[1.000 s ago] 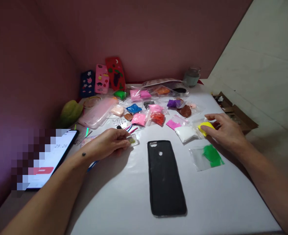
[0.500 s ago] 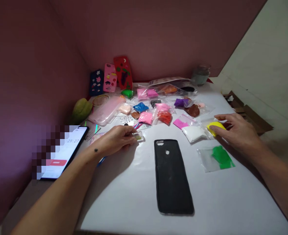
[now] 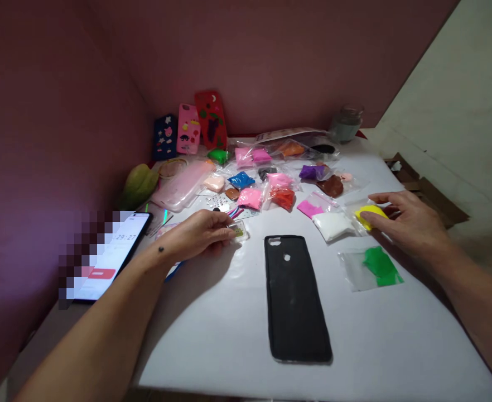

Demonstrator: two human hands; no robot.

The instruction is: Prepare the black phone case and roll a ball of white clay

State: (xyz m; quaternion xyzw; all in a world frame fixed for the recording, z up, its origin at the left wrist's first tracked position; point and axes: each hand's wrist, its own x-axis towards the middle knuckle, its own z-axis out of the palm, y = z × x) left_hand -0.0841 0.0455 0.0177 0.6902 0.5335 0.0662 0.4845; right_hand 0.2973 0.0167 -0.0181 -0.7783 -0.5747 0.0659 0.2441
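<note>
Small clear box (image 3: 241, 231): flat, rectangular; yellow-green contents were too small to identify. Was pinched at one end by left hand (image 3: 202, 234), above or on white tabletop (image 3: 212, 329); contact unclear. Yellow packet (image 3: 370, 215): transparent bag, bright yellow mass bunched toward right end. Sat just beside white packet (image 3: 333, 226), within right hand's (image 3: 415, 226) thumb and fingers.

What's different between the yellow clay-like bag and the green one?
The yellow bag holds bright yellow material; the green bag holds green.
The right hand's thumb is over the yellow bag, while no hand touches the green bag.
The green bag lies nearer the camera; the yellow bag sits farther back.
Both are clear bags with their material toward the right end.
</note>
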